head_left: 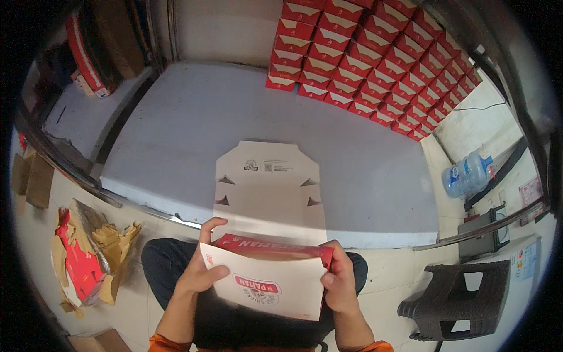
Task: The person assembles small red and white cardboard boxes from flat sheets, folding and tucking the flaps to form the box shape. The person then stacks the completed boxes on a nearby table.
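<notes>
Above my lap I hold a partly folded white-and-red cardboard food box. Its near panel is white with a printed round logo and tilts up toward me; a red strip shows behind its upper edge. A long white flap with side notches lies flat beyond it on the grey platform and seems to belong to the same box. My left hand grips the left corner, thumb on the white panel, index finger raised. My right hand pinches the right corner, thumb in front. The fingers behind the panel are partly hidden.
Stacked red-and-white boxes fill the platform's far right. The grey platform ends just before my knees. Torn brown paper with red cardboard lies on the left floor. A water jug and stacked dark stools stand at right.
</notes>
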Available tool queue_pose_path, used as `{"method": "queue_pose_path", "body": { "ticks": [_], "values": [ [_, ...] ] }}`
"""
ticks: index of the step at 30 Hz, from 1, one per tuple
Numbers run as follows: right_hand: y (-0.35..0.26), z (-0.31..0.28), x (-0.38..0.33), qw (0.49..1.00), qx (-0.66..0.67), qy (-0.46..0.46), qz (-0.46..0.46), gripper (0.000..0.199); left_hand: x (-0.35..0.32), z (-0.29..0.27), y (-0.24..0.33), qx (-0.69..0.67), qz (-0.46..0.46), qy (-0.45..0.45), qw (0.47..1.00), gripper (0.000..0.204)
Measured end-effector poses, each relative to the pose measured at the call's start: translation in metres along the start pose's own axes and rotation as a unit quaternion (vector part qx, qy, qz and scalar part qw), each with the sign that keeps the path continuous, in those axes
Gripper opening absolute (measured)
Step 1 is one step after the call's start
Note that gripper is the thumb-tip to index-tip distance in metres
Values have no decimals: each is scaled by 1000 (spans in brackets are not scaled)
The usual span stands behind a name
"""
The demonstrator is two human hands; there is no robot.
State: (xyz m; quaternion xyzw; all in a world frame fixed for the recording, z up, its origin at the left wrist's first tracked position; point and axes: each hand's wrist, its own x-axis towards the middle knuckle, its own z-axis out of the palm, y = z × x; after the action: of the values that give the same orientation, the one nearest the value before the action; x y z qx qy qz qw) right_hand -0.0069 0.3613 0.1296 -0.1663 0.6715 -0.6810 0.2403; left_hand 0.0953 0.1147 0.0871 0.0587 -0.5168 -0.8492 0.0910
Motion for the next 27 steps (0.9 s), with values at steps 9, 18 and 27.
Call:
{"method": "queue_pose_path", "body": {
  "ticks": [9,18,27],
  "values": [
    [-69,10,42,674,-571,-242,-402,62,77,-46,32,-57,-403,-63,911,51],
    [-230,-85,277,458,-635,307,-542,72,180,-131,-7,213,57,228,948,22],
    [-336,-128,499,168,-815,429,-352,82,193,-127,-34,467,166,295,817,3]
  ]
}}
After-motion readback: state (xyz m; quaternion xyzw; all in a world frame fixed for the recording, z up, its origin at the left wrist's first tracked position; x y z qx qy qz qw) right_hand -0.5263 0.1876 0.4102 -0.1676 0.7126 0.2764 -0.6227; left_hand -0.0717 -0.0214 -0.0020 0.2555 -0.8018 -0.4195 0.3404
